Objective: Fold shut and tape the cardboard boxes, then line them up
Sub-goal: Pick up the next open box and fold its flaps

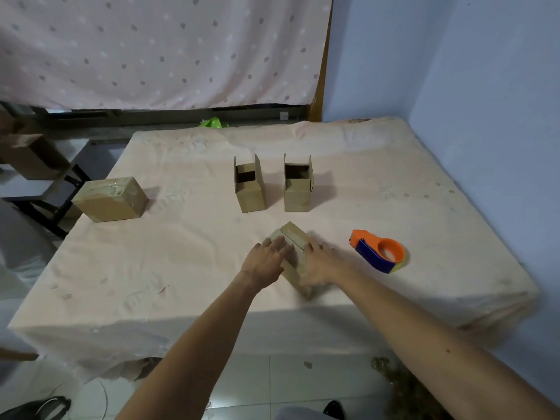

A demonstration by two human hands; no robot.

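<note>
A small cardboard box (293, 237) stands near the middle of the table, its top flaps folded down with a seam showing. My left hand (266, 262) presses flat on its left flap with straight fingers. My right hand (316, 263) lies against the box's right side and top, fingers extended. Behind it stand two open boxes, one on the left (250, 189) and one on the right (298, 189), with flaps upright. A taped, closed box (110, 200) sits at the table's left edge. An orange and blue tape dispenser (380, 251) lies to the right of my hands.
The table wears a pale peach cloth (181, 268). A blue wall runs along the right side and a dotted curtain hangs behind. Another cardboard box (30, 157) rests on a dark stand at far left. Tiled floor lies below the front edge.
</note>
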